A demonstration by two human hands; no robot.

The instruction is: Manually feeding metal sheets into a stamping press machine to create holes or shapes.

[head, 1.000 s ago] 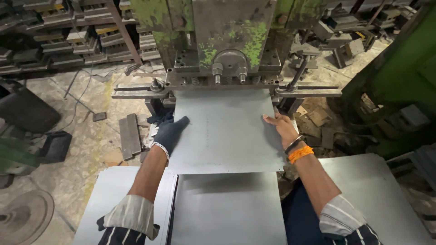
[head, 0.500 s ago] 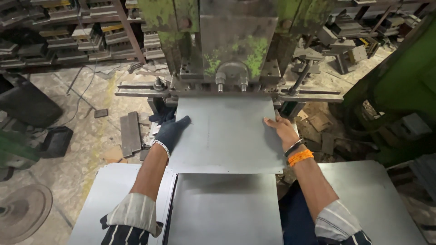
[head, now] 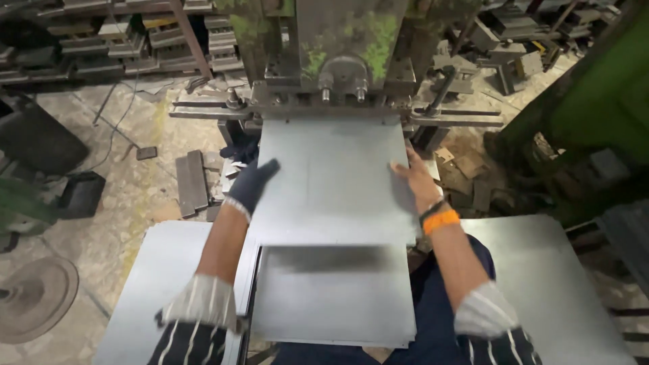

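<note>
A thin rectangular sheet of grey metal (head: 334, 182), smooth and dull with faint scribed lines, is lying flat at the middle of the view, its far edge tucked under the tooling of a heavy press (head: 345, 54) at twelve o'clock. The press is showing worn steel and flaking green paint, with a rounded bolted boss at its front and horizontal guide bars (head: 460, 118) running out to either side. Below the sheet, toward six o'clock, a stack of similar flat sheets (head: 334, 297) is resting over the person's lap, and its top is lying in the shadow of the upper sheet's near edge. Wider metal plates are sitting at seven o'clock (head: 169, 284) and at four o'clock (head: 547, 284). Short dark steel bars (head: 191, 181) are lying on the gritty concrete floor at nine o'clock, and a round cast disc (head: 34, 301) is sitting at eight o'clock. Racks of metal parts (head: 94, 34) are crowding the background at eleven o'clock.

The left hand (head: 251, 184), in a dark knit glove, is pressing flat on the sheet's left edge with fingers spread apart, not clamped. The bare right hand (head: 414, 177), with an orange band at the wrist, is lying open along the right edge, fingers extended. Both forearms are reaching forward from striped rolled sleeves.
</note>
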